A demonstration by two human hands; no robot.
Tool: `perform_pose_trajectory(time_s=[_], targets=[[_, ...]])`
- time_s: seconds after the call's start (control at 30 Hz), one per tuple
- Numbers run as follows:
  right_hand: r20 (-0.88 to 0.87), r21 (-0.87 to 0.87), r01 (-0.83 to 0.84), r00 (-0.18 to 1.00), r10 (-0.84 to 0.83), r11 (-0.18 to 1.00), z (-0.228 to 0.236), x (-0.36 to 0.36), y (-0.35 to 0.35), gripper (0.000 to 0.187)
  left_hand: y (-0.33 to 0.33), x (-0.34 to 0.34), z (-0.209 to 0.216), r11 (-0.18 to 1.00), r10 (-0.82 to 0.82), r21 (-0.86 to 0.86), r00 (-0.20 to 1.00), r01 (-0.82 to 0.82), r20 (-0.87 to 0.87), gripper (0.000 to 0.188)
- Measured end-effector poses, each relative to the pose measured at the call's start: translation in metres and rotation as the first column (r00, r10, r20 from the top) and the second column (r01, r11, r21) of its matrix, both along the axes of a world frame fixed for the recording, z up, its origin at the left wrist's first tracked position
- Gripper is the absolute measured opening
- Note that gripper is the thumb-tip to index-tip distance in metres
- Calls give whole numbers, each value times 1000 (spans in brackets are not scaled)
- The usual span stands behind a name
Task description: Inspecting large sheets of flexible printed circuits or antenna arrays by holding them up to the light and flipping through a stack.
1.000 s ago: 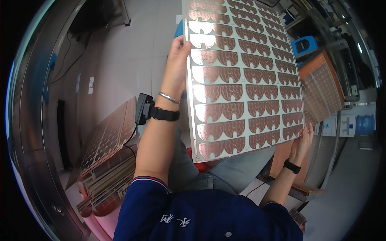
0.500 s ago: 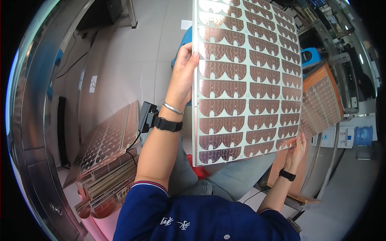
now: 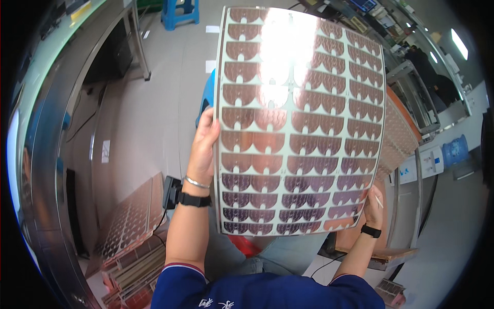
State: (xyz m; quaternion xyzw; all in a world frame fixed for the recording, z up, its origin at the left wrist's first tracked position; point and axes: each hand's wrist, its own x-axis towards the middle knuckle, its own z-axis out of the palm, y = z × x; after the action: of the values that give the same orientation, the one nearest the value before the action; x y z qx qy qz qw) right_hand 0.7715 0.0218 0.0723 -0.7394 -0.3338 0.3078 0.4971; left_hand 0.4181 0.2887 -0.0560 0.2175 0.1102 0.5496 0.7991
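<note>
A large circuit-board panel [image 3: 315,148] faces me, tilted up over my lap. Rows of copper-coloured rounded shapes cover its pale surface, and glare whitens its upper middle. My left hand [image 3: 202,147] grips the left edge, thumb on the front and the other fingers partly hidden behind. At the lower right corner my right hand [image 3: 374,212] holds the panel's edge. A thin white stick, perhaps a pen [image 3: 379,201], pokes out from between the right fingers.
Similar panels lean in a stack [image 3: 131,219] at the lower left, and more [image 3: 399,131] stand at the right. A blue stool [image 3: 180,14] is at the far left, a metal-edged bench [image 3: 43,170] along the left. A water dispenser bottle [image 3: 455,150] stands right.
The panel has come left and lower in view, with its top edge now showing. Both hands moved along with it, still gripping its edges. The surroundings have shifted too.
</note>
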Motion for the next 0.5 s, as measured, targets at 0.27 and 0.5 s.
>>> perform_pose_trajectory(time_s=[0.27, 0.5], targets=[[8, 294, -9, 1000, 7, 956, 6, 0, 20, 19, -12, 3, 7, 989, -145, 12, 987, 145, 74, 25], [-56, 351, 60, 998, -42, 934, 9, -13, 21, 17, -13, -2, 3, 985, -153, -52, 973, 164, 172, 22]])
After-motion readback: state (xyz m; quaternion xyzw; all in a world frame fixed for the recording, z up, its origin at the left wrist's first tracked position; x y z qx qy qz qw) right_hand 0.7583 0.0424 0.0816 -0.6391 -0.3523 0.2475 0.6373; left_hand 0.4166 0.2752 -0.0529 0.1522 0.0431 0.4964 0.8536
